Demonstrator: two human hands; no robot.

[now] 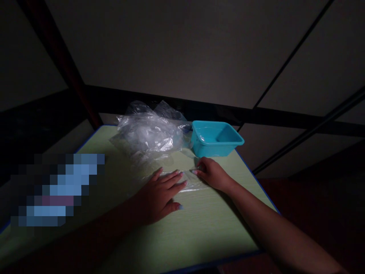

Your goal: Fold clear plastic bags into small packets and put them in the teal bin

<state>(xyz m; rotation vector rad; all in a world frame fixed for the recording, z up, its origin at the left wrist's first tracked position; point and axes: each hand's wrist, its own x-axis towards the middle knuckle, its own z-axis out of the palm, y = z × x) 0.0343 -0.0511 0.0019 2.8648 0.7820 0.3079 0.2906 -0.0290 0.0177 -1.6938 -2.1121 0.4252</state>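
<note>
A clear plastic bag (195, 185) lies flat on the pale green table, under and between my hands. My left hand (161, 194) rests palm down on it with the fingers spread. At the bag's right end, my right hand (212, 173) is closed, its thumb and fingers pinching the plastic. Beyond my left hand sits a loose heap of crumpled clear plastic bags (151, 131). Just past my right hand stands a turquoise plastic basin (218, 146); its inside shows only in part.
The table (199, 232) has a blue edge and stands against dark-trimmed panels (176, 49). A blurred-out bluish patch (65, 186) covers something at the table's left side. The room is dim.
</note>
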